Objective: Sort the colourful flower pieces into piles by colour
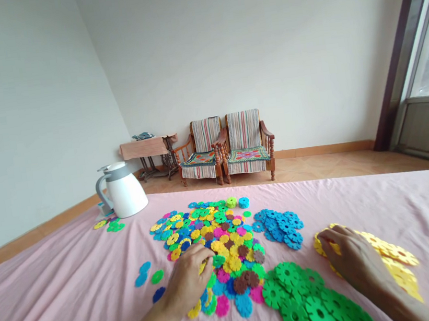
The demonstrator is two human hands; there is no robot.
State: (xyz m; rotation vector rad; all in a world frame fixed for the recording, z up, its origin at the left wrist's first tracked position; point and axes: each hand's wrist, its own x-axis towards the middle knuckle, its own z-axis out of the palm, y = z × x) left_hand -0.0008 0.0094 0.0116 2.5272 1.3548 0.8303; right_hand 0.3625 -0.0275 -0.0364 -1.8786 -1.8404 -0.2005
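Observation:
My left hand [190, 277] is closed over the left side of a mixed heap of coloured plastic snowflake discs [218, 232]. A yellow snowflake disc [202, 266] shows between its thumb and fingers. My right hand [351, 250] rests at the left end of a yellow disc pile [396, 255], its fingers bent round a yellow disc [321, 245]; the fingertips are partly hidden. Between the hands lie a pile of larger green discs [316, 305] and, farther back, a blue disc pile [281, 227].
A white and grey jug [126, 190] stands at the back left of the pink cloth [79, 304]. Several loose discs lie left of the heap, including a green one [157, 277]. Small lime [231, 202] and blue stacks [244, 202] stand behind it. Two wooden armchairs [245, 140] are beyond.

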